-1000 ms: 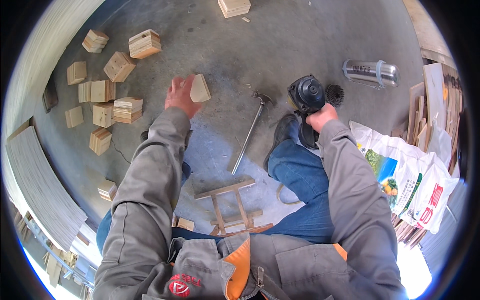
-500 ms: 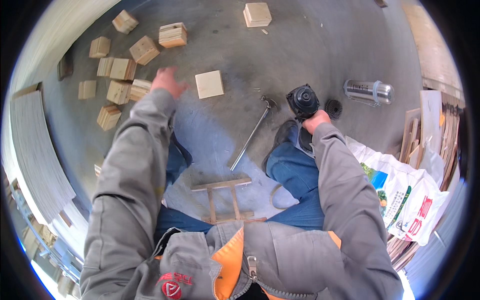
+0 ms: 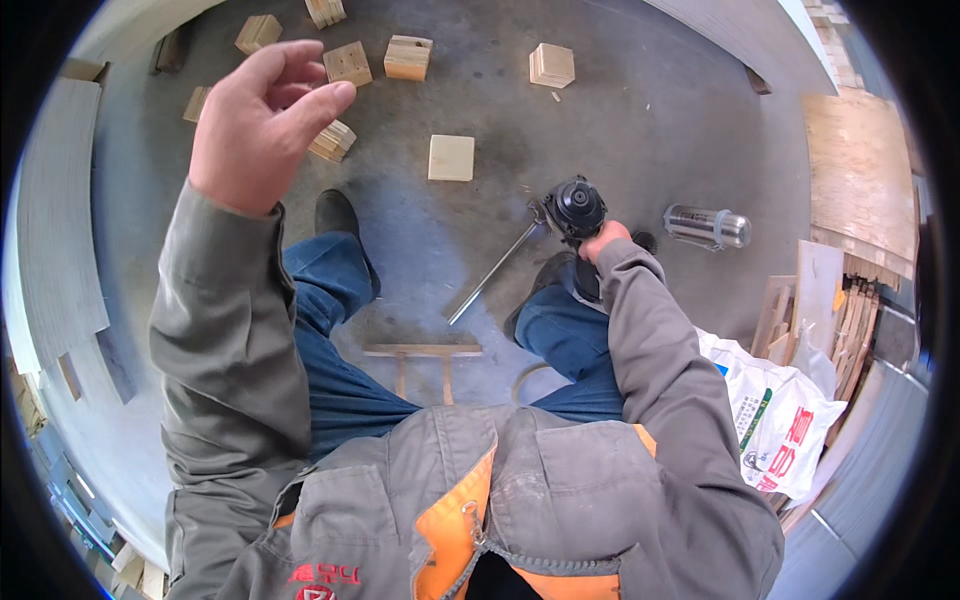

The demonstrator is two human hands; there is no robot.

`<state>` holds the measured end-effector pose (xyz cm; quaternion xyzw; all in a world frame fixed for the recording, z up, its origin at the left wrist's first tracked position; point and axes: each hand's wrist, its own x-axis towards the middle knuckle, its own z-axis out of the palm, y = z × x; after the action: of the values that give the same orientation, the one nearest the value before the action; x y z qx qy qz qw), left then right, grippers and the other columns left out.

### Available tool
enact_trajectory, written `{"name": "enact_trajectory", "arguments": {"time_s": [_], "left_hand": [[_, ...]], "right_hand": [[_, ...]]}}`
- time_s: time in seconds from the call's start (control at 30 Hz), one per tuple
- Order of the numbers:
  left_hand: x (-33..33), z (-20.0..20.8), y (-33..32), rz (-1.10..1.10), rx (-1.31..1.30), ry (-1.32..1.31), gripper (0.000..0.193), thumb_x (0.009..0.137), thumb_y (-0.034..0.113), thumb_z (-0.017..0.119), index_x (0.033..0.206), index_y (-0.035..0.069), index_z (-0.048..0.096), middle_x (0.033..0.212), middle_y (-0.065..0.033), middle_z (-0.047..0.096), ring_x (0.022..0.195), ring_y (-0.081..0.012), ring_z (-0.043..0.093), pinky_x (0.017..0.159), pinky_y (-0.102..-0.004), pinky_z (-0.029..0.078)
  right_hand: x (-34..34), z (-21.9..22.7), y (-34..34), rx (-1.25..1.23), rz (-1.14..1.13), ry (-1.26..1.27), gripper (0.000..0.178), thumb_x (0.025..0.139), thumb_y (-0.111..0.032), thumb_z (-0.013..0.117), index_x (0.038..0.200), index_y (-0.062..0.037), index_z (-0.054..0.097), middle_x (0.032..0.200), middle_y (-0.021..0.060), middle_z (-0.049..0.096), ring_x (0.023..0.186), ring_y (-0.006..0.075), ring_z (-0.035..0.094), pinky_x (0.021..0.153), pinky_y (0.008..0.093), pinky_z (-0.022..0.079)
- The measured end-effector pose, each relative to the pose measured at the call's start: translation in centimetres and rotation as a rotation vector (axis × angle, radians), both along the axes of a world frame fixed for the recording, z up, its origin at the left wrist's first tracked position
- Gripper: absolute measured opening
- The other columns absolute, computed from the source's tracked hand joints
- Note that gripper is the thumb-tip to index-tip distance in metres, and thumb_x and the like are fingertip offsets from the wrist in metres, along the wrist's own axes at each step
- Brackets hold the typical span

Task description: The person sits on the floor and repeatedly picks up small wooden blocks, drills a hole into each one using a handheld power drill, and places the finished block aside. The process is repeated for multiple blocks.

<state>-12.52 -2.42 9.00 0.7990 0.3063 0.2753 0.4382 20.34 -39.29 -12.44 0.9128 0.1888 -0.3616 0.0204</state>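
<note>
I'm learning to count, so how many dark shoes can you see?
2. One dark, rounded shoe is on the person's left; the other dark shoe, partly hidden, is on the right, beside the black handheld tool.

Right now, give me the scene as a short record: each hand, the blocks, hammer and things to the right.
Left hand: raised, fingers loosely curled, no object visible in it
Right hand: gripping a black tool
Blocks: one pale square block set apart ahead; other wooden blocks beyond
Hammer: on the floor, head beside the tool in view
Right side: silver flask lying down; white printed bag nearer the body
</note>
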Motion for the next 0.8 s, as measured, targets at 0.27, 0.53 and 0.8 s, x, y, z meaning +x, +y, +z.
{"name": "enact_trajectory", "arguments": {"time_s": [0.27, 0.53, 0.8], "left_hand": [[1.8, 3.3, 1.1, 0.101, 0.343, 0.065, 0.051, 0.089, 0.026, 0.082, 0.128, -0.002, 0.068, 0.107, -0.0139, 0.073, 0.098, -0.0212, 0.07, 0.085, -0.034, 0.058], [-0.6, 5.8, 0.7, 0.252, 0.183, -0.007, 0.041, 0.082, 0.013, 0.083, 0.114, -0.009, 0.069, 0.088, -0.0109, 0.069, 0.081, -0.0159, 0.066, 0.074, -0.0322, 0.056], [-1.7, 5.2, 1.7, 0.303, 0.257, 0.07, 0.045, 0.083, 0.017, 0.084, 0.117, -0.009, 0.069, 0.089, -0.0133, 0.07, 0.081, -0.0181, 0.068, 0.073, -0.0333, 0.056]], "right_hand": [[-4.9, 4.4, 7.5, 0.256, 0.057, 0.125, 0.032, 0.071, -0.013, 0.081, 0.102, -0.0033, 0.079, 0.092, 0.0165, 0.078, 0.088, 0.0304, 0.076, 0.083, 0.0378, 0.057], [-7.3, 2.7, 14.3, 0.507, -0.067, 0.319, 0.018, 0.069, -0.005, 0.079, 0.085, 0.002, 0.074, 0.073, 0.0077, 0.073, 0.063, 0.0158, 0.067, 0.06, 0.0343, 0.053], [-8.4, -0.7, 18.2, 0.205, 0.013, 0.223, 0.029, 0.072, -0.008, 0.077, 0.1, -0.0004, 0.076, 0.078, 0.0098, 0.076, 0.068, 0.0196, 0.072, 0.067, 0.0363, 0.057]]}}
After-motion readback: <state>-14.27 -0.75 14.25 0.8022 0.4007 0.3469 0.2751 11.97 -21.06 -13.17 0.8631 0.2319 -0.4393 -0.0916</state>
